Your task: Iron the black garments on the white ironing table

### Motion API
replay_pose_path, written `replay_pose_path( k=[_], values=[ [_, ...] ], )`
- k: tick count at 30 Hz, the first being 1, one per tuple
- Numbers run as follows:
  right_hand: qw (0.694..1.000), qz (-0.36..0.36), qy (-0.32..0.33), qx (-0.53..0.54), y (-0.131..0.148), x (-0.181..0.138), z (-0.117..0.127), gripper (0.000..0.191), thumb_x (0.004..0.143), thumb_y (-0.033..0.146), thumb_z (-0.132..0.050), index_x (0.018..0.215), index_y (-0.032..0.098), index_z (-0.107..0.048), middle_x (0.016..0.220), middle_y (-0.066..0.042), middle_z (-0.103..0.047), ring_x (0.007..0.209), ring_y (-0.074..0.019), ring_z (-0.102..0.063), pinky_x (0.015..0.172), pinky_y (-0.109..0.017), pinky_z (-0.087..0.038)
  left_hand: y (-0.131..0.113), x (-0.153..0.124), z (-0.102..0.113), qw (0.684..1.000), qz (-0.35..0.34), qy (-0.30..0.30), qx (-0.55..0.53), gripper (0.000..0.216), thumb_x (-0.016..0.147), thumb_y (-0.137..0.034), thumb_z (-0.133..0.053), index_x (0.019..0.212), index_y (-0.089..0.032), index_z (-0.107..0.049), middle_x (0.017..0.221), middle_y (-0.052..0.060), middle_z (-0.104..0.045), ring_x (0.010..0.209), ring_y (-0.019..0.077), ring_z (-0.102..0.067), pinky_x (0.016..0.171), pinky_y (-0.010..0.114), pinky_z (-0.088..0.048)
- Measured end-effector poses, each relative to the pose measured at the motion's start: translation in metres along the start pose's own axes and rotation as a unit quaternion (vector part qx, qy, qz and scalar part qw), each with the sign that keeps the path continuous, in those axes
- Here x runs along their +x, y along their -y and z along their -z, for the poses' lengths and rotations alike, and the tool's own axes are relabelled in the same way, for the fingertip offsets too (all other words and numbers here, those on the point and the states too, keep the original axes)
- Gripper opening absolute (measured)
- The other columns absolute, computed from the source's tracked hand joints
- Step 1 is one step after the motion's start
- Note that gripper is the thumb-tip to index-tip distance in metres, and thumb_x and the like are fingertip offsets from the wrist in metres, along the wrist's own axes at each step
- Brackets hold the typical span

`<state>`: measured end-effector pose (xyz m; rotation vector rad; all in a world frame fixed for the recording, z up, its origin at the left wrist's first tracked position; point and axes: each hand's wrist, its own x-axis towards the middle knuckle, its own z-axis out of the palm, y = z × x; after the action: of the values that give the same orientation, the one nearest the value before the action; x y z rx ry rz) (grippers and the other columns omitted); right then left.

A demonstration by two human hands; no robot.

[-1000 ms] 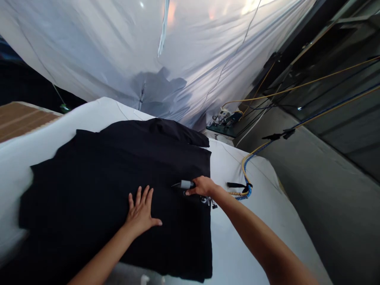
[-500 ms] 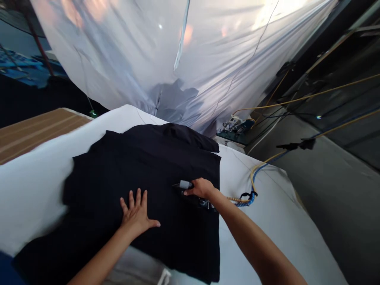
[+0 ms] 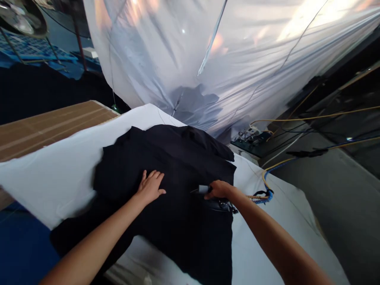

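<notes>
A black garment [image 3: 166, 170] lies spread on a white padded table [image 3: 59, 174]. My left hand [image 3: 151, 186] rests flat on the cloth near its middle, fingers stretched out. My right hand [image 3: 219, 190] is closed round the handle of a steam iron [image 3: 213, 200] that sits on the garment near its right edge. A blue and yellow hose [image 3: 263, 196] runs from the iron off to the right.
A translucent plastic sheet [image 3: 208, 59] hangs behind the table. A brown board [image 3: 47, 126] lies at the left. Another iron on a stand [image 3: 249, 138] sits at the back right, with cables [image 3: 314, 118] strung above. A fan [image 3: 20, 19] shows top left.
My left hand has slid up and left across the garment. The iron in my right hand has stayed near the right edge. The camera has swung left.
</notes>
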<state>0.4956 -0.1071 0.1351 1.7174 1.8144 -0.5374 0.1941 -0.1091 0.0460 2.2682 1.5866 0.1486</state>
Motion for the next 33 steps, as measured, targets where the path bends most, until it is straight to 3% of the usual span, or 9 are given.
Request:
replay_pose_path(
  k=[2,4,9,15,19,25,30,33],
  values=[
    [1.0,-0.014,-0.009,-0.002,-0.009,-0.008,0.0,0.061,0.055,0.066,-0.058,0.096,0.021,-0.065,0.095,-0.008,-0.065,0.086,-0.0258,-0.06,0.063,-0.027,-0.041,0.007,0.013,-0.004,0.998,0.041,0.037,0.014,0.099,0.051,-0.055,-0.063,0.135,-0.02,-0.025,0.143,0.013,-0.022,0.131,0.0385,-0.002,0.096,0.067,0.004],
    [0.999,-0.02,-0.026,0.006,-0.011,-0.011,0.003,0.059,0.058,0.067,-0.055,0.093,0.022,-0.065,0.091,-0.007,-0.065,0.084,-0.0241,-0.06,0.062,-0.026,-0.04,0.012,0.02,-0.014,0.994,0.075,0.072,0.021,0.119,0.038,-0.059,-0.066,0.138,-0.021,-0.014,0.147,0.014,-0.005,0.128,0.0445,0.012,0.086,0.073,0.009],
    [0.999,-0.014,-0.04,0.015,0.013,0.002,0.013,0.062,0.06,0.072,-0.05,0.093,0.022,-0.065,0.088,-0.007,-0.065,0.085,-0.0247,-0.06,0.063,-0.026,-0.04,0.016,0.02,-0.031,0.993,0.085,0.08,0.02,0.128,0.035,-0.061,-0.065,0.139,-0.023,-0.001,0.146,0.012,0.009,0.125,0.0428,0.022,0.084,0.073,0.014],
    [0.999,0.014,-0.038,0.027,0.077,0.037,0.031,0.065,0.059,0.074,-0.048,0.096,0.023,-0.064,0.094,-0.008,-0.065,0.09,-0.0244,-0.059,0.069,-0.027,-0.042,0.018,0.013,-0.014,0.994,0.098,0.056,0.005,0.132,0.033,-0.061,-0.066,0.139,-0.015,-0.002,0.145,0.019,0.005,0.13,0.0376,0.015,0.095,0.064,0.009],
    [0.998,0.04,-0.05,0.022,0.123,0.064,0.053,0.068,0.058,0.078,-0.045,0.096,0.024,-0.064,0.097,-0.008,-0.065,0.092,-0.0259,-0.059,0.071,-0.03,-0.045,0.033,0.002,-0.001,0.987,0.152,0.029,0.034,0.129,0.032,-0.061,-0.066,0.138,-0.011,-0.013,0.144,0.023,-0.007,0.13,0.0394,0.012,0.095,0.063,0.013],
    [0.996,0.061,-0.061,0.021,0.189,0.105,0.093,0.075,0.056,0.079,-0.044,0.1,0.022,-0.063,0.104,-0.011,-0.063,0.096,-0.0287,-0.058,0.075,-0.035,-0.046,0.051,-0.006,-0.009,0.984,0.173,0.02,0.027,0.121,0.036,-0.062,-0.063,0.136,-0.01,-0.019,0.144,0.022,-0.012,0.131,0.0379,0.006,0.097,0.061,0.013],
    [0.992,0.085,-0.085,0.044,0.236,0.133,0.114,0.074,0.056,0.077,-0.048,0.102,0.021,-0.063,0.108,-0.011,-0.061,0.099,-0.0276,-0.056,0.079,-0.033,-0.045,0.057,-0.01,-0.007,0.985,0.17,-0.015,0.006,0.099,0.049,-0.063,-0.056,0.128,-0.007,-0.034,0.141,0.02,-0.023,0.132,0.0348,-0.003,0.103,0.054,0.005],
    [0.992,0.077,-0.08,0.056,0.248,0.139,0.117,0.073,0.057,0.076,-0.049,0.104,0.021,-0.062,0.11,-0.01,-0.061,0.1,-0.0269,-0.056,0.079,-0.033,-0.045,0.062,-0.018,-0.001,0.986,0.163,-0.034,0.015,0.083,0.055,-0.061,-0.053,0.12,-0.009,-0.044,0.136,0.02,-0.033,0.131,0.0339,-0.014,0.105,0.051,0.0]
  ],
)
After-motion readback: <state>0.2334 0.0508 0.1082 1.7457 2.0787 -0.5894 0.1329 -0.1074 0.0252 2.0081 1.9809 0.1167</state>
